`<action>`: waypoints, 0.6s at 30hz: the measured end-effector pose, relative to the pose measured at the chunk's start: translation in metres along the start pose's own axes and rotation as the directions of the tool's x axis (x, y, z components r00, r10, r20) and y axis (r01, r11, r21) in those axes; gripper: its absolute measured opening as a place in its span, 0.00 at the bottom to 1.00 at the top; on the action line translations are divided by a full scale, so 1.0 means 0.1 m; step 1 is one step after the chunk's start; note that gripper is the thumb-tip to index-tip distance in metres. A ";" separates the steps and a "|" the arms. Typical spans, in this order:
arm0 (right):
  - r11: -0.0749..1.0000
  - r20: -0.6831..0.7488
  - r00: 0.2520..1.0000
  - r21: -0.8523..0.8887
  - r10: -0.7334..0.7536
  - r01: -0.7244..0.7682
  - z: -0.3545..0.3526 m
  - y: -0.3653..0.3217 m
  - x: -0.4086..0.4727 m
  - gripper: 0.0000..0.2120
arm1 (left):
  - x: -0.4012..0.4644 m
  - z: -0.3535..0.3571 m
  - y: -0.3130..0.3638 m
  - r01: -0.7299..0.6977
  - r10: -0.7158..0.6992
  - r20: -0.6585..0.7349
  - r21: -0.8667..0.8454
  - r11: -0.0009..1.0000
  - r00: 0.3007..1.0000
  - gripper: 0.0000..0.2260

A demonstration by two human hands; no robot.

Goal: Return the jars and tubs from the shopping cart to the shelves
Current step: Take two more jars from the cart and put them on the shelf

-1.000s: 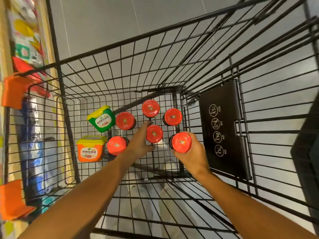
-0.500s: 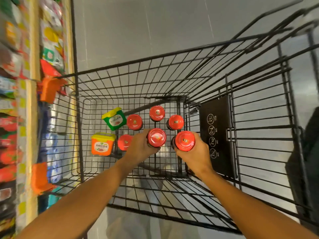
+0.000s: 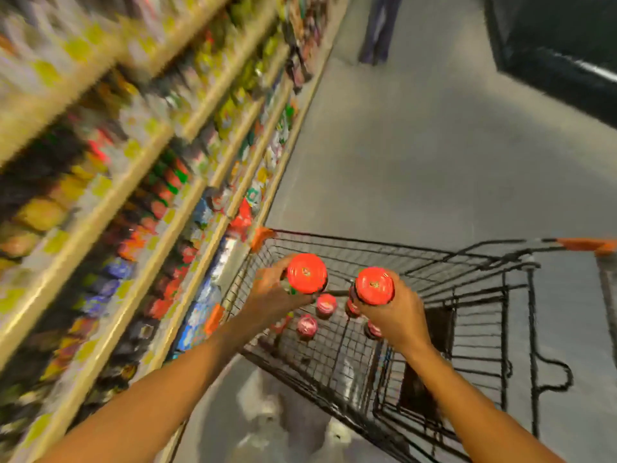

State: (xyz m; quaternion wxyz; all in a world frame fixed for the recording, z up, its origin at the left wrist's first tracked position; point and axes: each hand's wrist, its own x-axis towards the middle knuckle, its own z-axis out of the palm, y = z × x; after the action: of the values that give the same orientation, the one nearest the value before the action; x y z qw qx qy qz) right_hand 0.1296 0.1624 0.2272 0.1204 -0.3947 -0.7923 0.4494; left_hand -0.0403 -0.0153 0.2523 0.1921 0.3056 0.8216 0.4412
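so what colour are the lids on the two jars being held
Red, on both held jars' lids; head view.

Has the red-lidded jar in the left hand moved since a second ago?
Yes. The left hand has lifted its red-lidded jar off the black wire shopping cart's floor, up to rim level.

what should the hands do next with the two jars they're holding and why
Probably carry both jars left toward the shelves. The left hand and right hand each grip a red-lidded jar already lifted above the cart, and the shelves stand just left of it.
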 end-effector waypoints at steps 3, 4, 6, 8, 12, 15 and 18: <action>0.986 0.018 0.986 0.012 -0.169 0.168 -0.03 -0.52 0.04 0.26 | -0.15 -0.46 0.23 -0.003 0.003 -0.091 0.002 1.000 0.996 0.29; 0.976 0.019 0.976 0.010 -0.218 0.218 -0.04 -0.70 0.04 0.27 | -0.21 -0.62 0.28 -0.008 0.010 -0.129 0.016 1.000 0.992 0.29; 0.954 0.025 0.953 0.013 -0.301 0.301 -0.05 -1.04 0.00 0.28 | -0.35 -0.93 0.35 0.007 -0.001 -0.205 0.027 1.000 0.979 0.29; 0.921 0.033 0.921 0.032 -0.388 0.387 -0.04 -1.36 -0.06 0.30 | -0.54 -1.22 0.42 0.004 0.005 -0.289 0.030 1.000 0.957 0.31; 0.853 0.080 0.850 0.074 -0.521 0.516 0.06 -1.96 -0.30 0.30 | -1.04 -1.75 0.53 -0.034 0.051 -0.436 0.046 0.998 0.899 0.30; 0.803 0.119 0.795 0.100 -0.595 0.587 0.23 -2.37 -0.56 0.31 | -1.53 -2.17 0.52 -0.025 0.055 -0.516 0.065 0.998 0.855 0.33; 0.744 0.148 0.729 0.140 -0.669 0.654 0.44 -2.74 -0.91 0.31 | -2.05 -2.58 0.46 0.003 0.054 -0.590 0.095 0.995 0.806 0.33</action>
State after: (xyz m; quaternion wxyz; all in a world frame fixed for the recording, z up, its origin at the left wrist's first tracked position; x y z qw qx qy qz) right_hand 0.0236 -0.0100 0.4385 0.2124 -0.0376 -0.8702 0.4430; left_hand -0.0245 -0.2902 0.4386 -0.0934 0.1726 0.8557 0.4788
